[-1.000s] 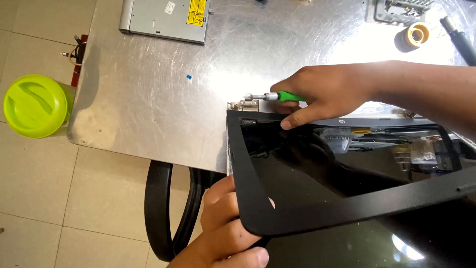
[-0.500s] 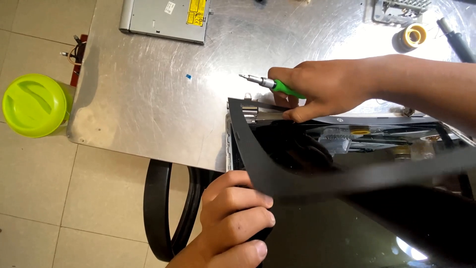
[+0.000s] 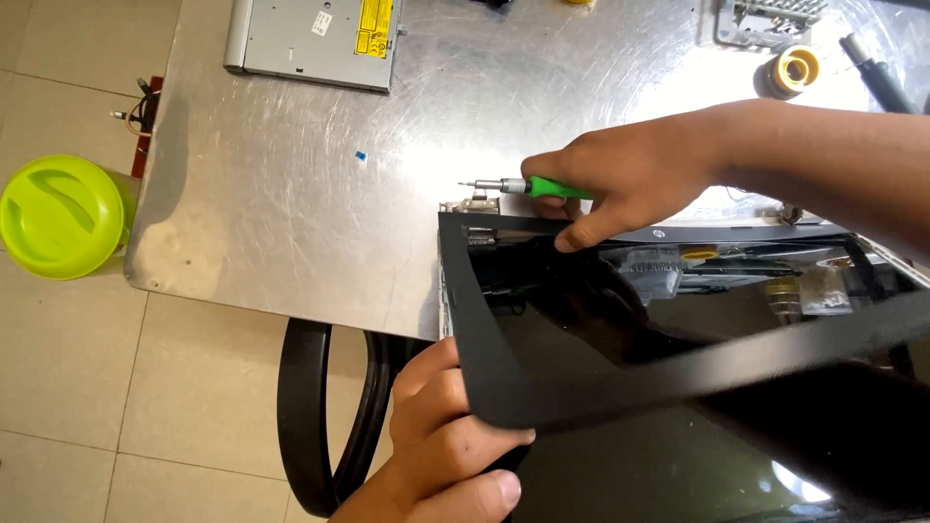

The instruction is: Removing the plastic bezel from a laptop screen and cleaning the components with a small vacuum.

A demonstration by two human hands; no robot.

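Head view: a laptop screen assembly lies at the near right corner of the metal surface [image 3: 291,223]; places below are told from its hinge [image 3: 472,206].
Lime lid: round green container top [image 3: 60,215], far left of the hinge, off the surface edge, over the tiled floor.
Optical drive: flat grey unit [image 3: 312,37], up and left of the hinge, at the far edge.
Left hand: [image 3: 450,455] below the hinge, fingers curled shut on the near left corner of the black bezel [image 3: 475,339], which is lifted clear of the glass.
Bezel axis: its loose long side runs rightward, rising across the dark screen panel [image 3: 678,455].
Right hand: [image 3: 620,179] just right of the hinge, fingers closed round a green-handled screwdriver [image 3: 528,185], tip pointing left above the hinge; forefinger touching the top bezel strip.
Nearer hand: the right is nearer the hinge; the left has the frame.
Solder spool: small reel [image 3: 796,68], far right and up.
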